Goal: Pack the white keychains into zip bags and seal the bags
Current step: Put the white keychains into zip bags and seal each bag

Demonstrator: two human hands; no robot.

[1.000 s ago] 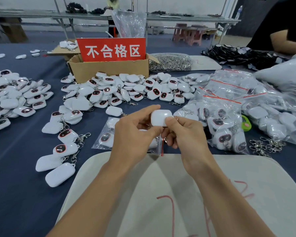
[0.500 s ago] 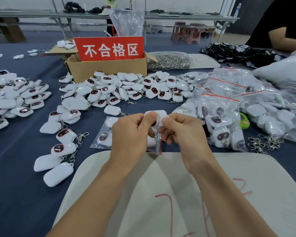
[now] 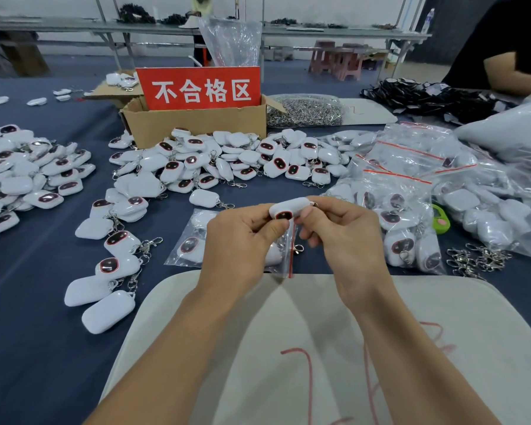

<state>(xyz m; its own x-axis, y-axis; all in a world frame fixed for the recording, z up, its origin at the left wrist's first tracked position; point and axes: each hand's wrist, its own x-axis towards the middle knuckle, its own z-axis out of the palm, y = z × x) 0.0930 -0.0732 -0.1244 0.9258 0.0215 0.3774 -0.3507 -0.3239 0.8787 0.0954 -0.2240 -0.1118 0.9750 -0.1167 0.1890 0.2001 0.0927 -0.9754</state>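
Blue bench (image 3: 28, 348), keychain piles (image 3: 227, 161) around. Your left hand (image 3: 239, 240) and right hand (image 3: 347, 237) both pinch one white keychain (image 3: 288, 207), zip bag (image 3: 193, 228) just below.

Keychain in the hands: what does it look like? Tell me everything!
The keychain is rounded, white and shiny like plastic, with a dark oval window ringed in red. A metal ring shows at its right end. It lies sideways, pinched between the left hand and right hand, above a clear zip bag.

Worn on the head, wide-angle, facing forward and down at the desk (image 3: 37, 348), near left hand (image 3: 238, 243) and right hand (image 3: 347, 240).
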